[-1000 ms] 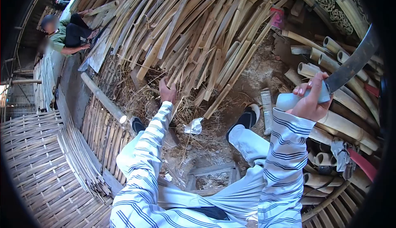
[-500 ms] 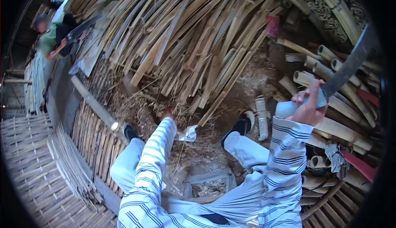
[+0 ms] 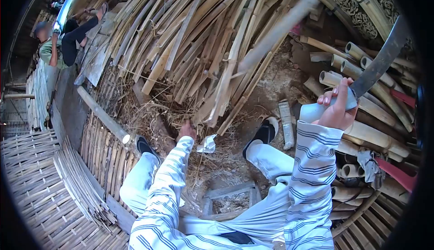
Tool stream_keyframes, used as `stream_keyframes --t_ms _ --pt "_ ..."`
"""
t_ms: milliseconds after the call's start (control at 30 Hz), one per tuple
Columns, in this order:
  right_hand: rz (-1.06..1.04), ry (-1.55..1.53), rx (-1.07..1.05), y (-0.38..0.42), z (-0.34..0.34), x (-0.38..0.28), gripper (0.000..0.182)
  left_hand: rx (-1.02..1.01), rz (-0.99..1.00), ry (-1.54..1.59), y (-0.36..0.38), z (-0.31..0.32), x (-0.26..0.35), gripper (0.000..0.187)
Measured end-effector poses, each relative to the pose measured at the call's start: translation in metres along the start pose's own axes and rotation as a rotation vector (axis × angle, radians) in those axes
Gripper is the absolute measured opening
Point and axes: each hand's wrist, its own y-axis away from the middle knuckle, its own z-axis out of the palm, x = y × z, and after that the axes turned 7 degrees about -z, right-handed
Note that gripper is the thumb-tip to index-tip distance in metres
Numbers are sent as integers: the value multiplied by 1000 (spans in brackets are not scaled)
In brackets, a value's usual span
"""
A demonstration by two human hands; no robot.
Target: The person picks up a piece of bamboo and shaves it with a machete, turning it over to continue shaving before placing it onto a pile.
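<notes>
My right hand (image 3: 337, 110) is wrapped round the pale blue handle of a long machete (image 3: 379, 62), whose curved blade points up and right. My left hand (image 3: 186, 131) reaches down to the lower ends of the bamboo strips (image 3: 199, 37); its fingers are too unclear to show whether they hold one. A blurred pale bamboo piece (image 3: 280, 33) lies at a slant over the right part of the pile, and I cannot make out whether it touches the strips. Just right of my left hand is a crumpled white scrap (image 3: 207, 144).
A wooden frame (image 3: 230, 191) lies between my legs. Cut bamboo tubes (image 3: 377, 137) are stacked at the right, beside a red object (image 3: 398, 175). A bamboo pole (image 3: 103, 116) rests at the left. Another person (image 3: 54, 53) sits at the upper left, legs raised.
The blurred bamboo piece has appeared over the pile. My left hand shows more clearly, slightly lower. The other person's legs and arms have shifted, and the large blade near them no longer shows.
</notes>
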Motion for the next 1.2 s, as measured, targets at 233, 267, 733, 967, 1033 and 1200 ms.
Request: stream_keyframes --t_ms 233,267,733,967,1033,1200 --pt "-59 -77 9 -9 -9 -5 17 -131 195 -22 57 -55 48 35" --pt "-66 -95 20 -11 -11 -7 18 -88 251 -28 59 -61 50 32" --pt "-172 97 -148 7 -20 -7 28 -779 13 611 120 -304 72 23" --pt "-150 58 -368 61 21 -11 24 -593 -24 491 227 -420 26 49" --pt "-220 92 -347 73 31 -4 24 -543 -50 453 273 -444 5 51" --pt "-210 230 -493 101 42 -4 26 -627 -289 555 360 -485 -49 54"
